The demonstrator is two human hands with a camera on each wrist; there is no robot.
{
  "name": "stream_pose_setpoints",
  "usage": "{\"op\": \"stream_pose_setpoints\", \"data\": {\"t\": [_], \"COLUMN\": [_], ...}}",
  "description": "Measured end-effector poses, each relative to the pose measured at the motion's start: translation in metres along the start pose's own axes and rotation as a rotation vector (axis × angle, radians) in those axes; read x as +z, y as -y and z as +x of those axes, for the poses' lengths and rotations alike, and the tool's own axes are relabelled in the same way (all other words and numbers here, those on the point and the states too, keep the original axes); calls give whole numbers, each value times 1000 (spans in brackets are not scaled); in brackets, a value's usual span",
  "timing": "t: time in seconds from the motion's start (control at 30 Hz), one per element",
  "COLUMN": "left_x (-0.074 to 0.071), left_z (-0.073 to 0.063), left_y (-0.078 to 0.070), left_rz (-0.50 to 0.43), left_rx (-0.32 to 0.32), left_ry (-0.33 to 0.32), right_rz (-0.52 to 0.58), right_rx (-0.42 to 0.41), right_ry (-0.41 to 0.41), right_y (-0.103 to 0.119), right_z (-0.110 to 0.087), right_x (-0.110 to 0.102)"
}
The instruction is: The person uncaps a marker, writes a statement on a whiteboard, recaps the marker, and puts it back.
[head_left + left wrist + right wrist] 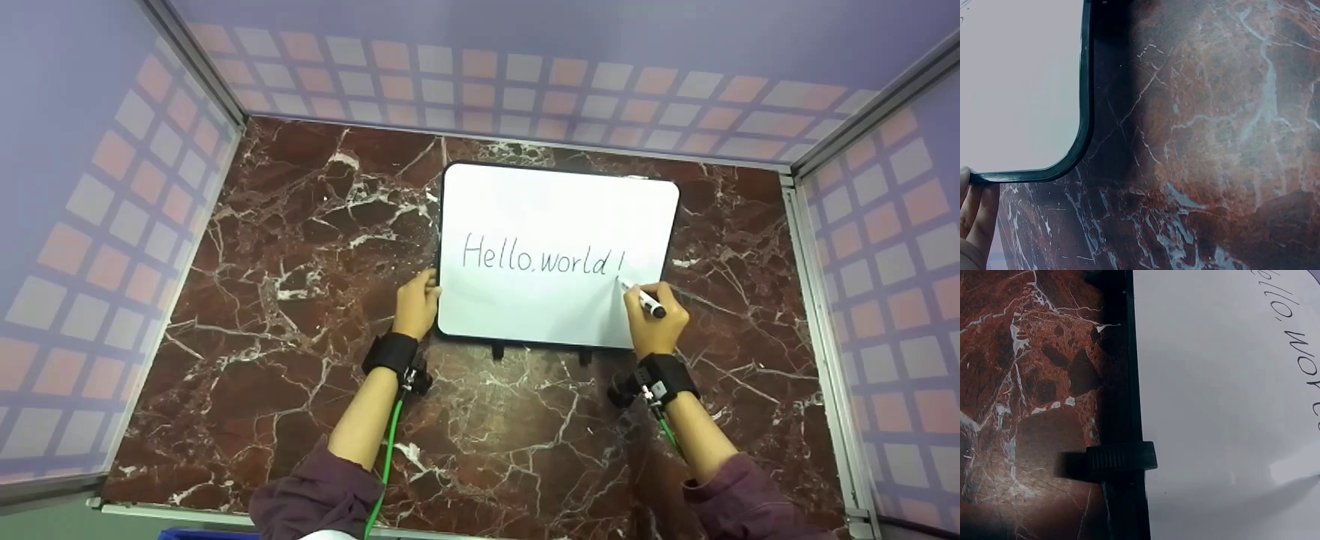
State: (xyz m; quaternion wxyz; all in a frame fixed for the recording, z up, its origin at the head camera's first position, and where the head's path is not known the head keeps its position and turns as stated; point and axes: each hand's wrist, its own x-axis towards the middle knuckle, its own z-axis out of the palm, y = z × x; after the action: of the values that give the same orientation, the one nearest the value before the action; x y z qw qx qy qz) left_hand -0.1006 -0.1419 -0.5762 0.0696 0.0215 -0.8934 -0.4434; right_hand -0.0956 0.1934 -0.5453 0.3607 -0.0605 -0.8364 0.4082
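A whiteboard (555, 202) with a thin black frame bears the handwritten black words "Hello, world!" (536, 259). My right hand (661, 322) grips a white marker (649, 303) with a black end, its tip touching the board under the exclamation mark's stroke. That hand is out of sight in the right wrist view, where the lower edge and one black clip (1120, 460) show. At the board's left edge my left hand (417, 304) pinches the frame. In the left wrist view its thumb (964, 177) is at the rim and the other fingers (982, 216) lie along the outside.
The board lies on a dark red marbled tabletop (285, 360). Panels with pink and white squares (480, 82) enclose the back and both sides. Two black clips (498, 350) stick out below the board. A green cable (388, 450) runs from the left wrist strap (391, 352).
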Motion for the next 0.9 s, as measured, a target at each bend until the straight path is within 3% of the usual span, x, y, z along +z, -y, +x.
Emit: {"op": "stream_pose_setpoints", "data": {"t": [0.43,0.73,0.9], "left_x": [2,3,0], "left_z": [-2,-3,-4], "left_y": [2,-1,-1], "left_rz": [2,16,20], "left_rx": [-20,-15,-24], "left_ry": [-11,-12,31], "right_rz": [57,90,124], "right_rx": [8,72,100], "right_ry": [-63,-43,-18], "right_y": [8,13,16], "right_z": [9,14,16], "right_x": [-5,-9,-11]}}
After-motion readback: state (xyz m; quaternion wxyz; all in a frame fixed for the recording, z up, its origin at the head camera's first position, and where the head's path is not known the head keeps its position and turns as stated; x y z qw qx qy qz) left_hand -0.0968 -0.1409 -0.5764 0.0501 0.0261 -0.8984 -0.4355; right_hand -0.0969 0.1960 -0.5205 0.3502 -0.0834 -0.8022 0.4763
